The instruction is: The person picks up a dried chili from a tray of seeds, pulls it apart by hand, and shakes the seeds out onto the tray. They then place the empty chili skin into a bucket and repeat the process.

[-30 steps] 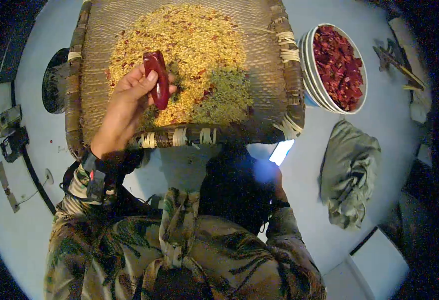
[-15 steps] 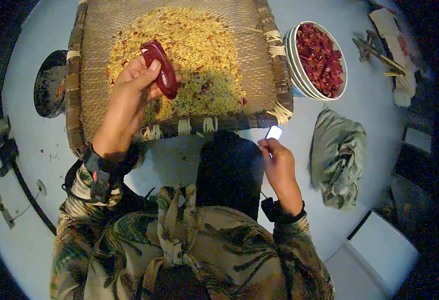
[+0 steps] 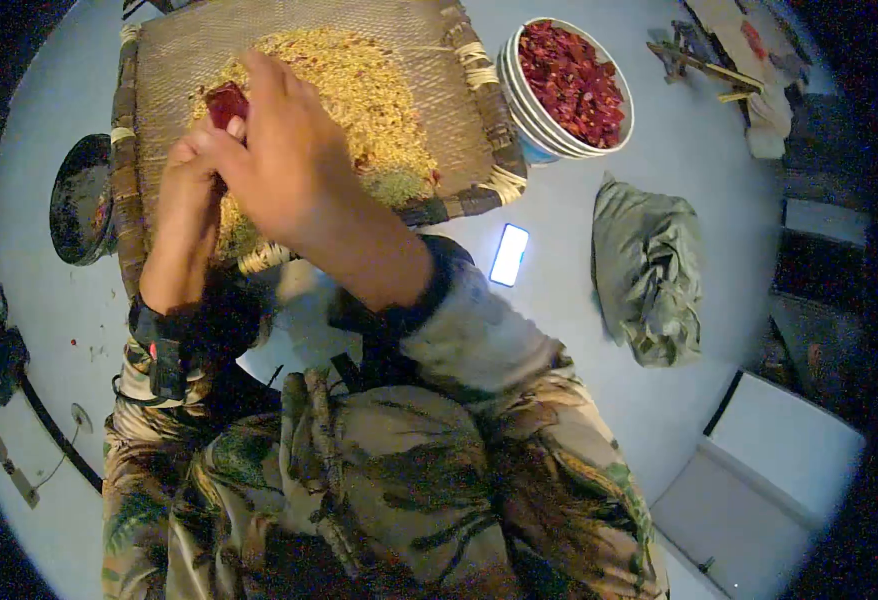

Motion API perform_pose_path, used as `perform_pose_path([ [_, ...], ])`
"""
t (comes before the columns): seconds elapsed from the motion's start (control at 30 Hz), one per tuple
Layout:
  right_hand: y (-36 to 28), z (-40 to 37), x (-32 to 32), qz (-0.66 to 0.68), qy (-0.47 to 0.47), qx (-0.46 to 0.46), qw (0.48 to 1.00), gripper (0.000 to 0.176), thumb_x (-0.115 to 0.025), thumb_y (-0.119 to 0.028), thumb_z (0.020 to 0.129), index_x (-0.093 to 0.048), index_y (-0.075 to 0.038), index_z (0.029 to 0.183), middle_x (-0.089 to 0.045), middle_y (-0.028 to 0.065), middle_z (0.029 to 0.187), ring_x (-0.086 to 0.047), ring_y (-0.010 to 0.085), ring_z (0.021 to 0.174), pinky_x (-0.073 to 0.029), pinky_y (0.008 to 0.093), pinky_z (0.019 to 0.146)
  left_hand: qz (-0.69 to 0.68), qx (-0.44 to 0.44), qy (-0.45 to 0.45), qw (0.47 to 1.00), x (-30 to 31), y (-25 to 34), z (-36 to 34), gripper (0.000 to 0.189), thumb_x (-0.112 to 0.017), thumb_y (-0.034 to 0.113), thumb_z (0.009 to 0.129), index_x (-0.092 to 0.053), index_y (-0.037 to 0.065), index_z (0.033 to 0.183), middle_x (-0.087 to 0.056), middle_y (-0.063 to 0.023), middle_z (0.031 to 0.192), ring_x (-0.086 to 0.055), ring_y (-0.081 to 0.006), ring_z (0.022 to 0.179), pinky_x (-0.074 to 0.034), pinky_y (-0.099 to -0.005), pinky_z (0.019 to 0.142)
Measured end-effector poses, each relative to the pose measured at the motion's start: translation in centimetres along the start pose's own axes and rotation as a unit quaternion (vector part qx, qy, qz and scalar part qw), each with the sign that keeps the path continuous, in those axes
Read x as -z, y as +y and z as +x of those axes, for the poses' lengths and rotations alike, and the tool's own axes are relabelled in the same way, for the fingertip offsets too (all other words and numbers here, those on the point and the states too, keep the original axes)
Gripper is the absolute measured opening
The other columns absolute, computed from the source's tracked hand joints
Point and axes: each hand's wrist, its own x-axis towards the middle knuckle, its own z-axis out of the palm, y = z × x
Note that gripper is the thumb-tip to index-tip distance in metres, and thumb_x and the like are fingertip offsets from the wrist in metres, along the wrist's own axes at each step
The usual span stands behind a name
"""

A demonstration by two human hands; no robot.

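My left hand (image 3: 185, 165) is closed around a dried red chili pepper (image 3: 226, 104), whose glossy dark end sticks up past the thumb. Right beside it, my right hand (image 3: 294, 155) has its fingers stretched out, its thumb against the left hand by the chili. Both hands are above a woven tray (image 3: 502, 130) with a thick bound rim. Yellow chili seeds (image 3: 374, 95) with red flecks are spread over the tray's weave, partly hidden by my hands and forearms.
White stacked buckets (image 3: 559, 150) hold cut red chili pieces (image 3: 574, 85) right of the tray. A lit phone (image 3: 509, 255) lies on the floor, with a grey-green cloth bundle (image 3: 649, 270) farther right. Left of the tray stands a dark round pan (image 3: 79, 200).
My right hand has let go of the phone, now lying on the floor, and moved up and left to the chili. The view has shifted, so the tray and buckets appear farther left.
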Motion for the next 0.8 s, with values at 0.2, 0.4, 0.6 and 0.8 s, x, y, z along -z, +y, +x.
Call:
perform_pose_path([
  [0.2, 0.5, 1.0, -4.5, 0.102, -0.033, -0.165, 0.981, 0.063, -0.068, -0.032, 0.072, -0.044, 0.004, 0.118, -0.06, 0.0228, 0.094, -0.059, 0.0372, 0.087, -0.046, 0.0421, 0.079, 0.105, -0.057, 0.036, 0.992, -0.1, 0.7, -0.8, 0.019, -0.051, 0.011, 0.087, -0.057, 0.002, 0.102, -0.061, -0.0028, 0.093, -0.057, -0.0097, 0.08, -0.045, -0.0225, 0.071],
  [0.4, 2.9, 0.2, -7.0, 0.213, -0.016, -0.193, 0.958, 0.038, -0.069, -0.028, 0.072, -0.054, 0.001, 0.092, -0.062, 0.0151, 0.078, -0.061, 0.0259, 0.07, -0.048, 0.0362, 0.063, 0.233, -0.083, 0.014, 0.969, 2.7, -2.4, 1.2, 0.025, -0.052, 0.01, 0.086, -0.056, 0.001, 0.109, -0.061, -0.0028, 0.093, -0.056, -0.0103, 0.081, -0.045, -0.0224, 0.07],
  [0.6, 3.7, 0.3, -8.0, 0.269, 0.066, -0.234, 0.932, 0.024, -0.066, -0.022, 0.077, -0.055, 0.0, 0.079, -0.06, 0.0096, 0.068, -0.057, 0.0182, 0.058, -0.046, 0.0324, 0.054, 0.176, -0.074, -0.027, 0.981, 3.1, -2.4, 1.5, 0.014, -0.053, 0.013, 0.087, -0.057, 0.005, 0.098, -0.058, 0.001, 0.082, -0.054, -0.0061, 0.071, -0.044, -0.0196, 0.062],
  [0.8, 4.9, 0.7, -7.6, 0.393, 0.054, -0.278, 0.875, 0.022, -0.06, -0.023, 0.083, -0.055, -0.002, 0.077, -0.057, 0.0047, 0.064, -0.054, 0.0124, 0.052, -0.042, 0.0296, 0.044, 0.141, -0.029, -0.047, 0.989, 1.6, -1.7, 0.4, 0.015, -0.054, 0.02, 0.09, -0.056, 0.005, 0.093, -0.057, 0.0015, 0.077, -0.052, -0.0057, 0.064, -0.044, -0.0199, 0.057],
])
